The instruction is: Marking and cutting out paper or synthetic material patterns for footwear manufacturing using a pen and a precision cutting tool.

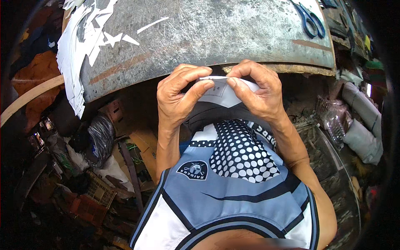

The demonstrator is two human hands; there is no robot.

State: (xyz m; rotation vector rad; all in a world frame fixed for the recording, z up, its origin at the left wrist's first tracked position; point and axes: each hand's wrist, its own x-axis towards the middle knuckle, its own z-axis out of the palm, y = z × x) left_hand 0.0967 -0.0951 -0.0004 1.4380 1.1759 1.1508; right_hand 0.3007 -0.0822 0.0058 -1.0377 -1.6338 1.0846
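Between my two hands I hold a small white sheet (225,98), paper or thin card, with faint printed lines on it. It is raised in front of me, just off the near edge of the worktable. My left hand (181,89) pinches its upper left edge between thumb and fingers. The thumb and bent forefinger of my right hand (260,89) pinch the top edge farther right. The sheet's upper edge looks bent or folded toward me; its lower part hangs in a point.
The worn metal-topped worktable (187,41) spans the far side. White cut scraps (77,54) pile at its left and hang over the edge. Blue-handled scissors (310,21) lie far right. Below left are a plastic crate (100,189) and a black bag (101,137); grey rolls (362,141) stand right.
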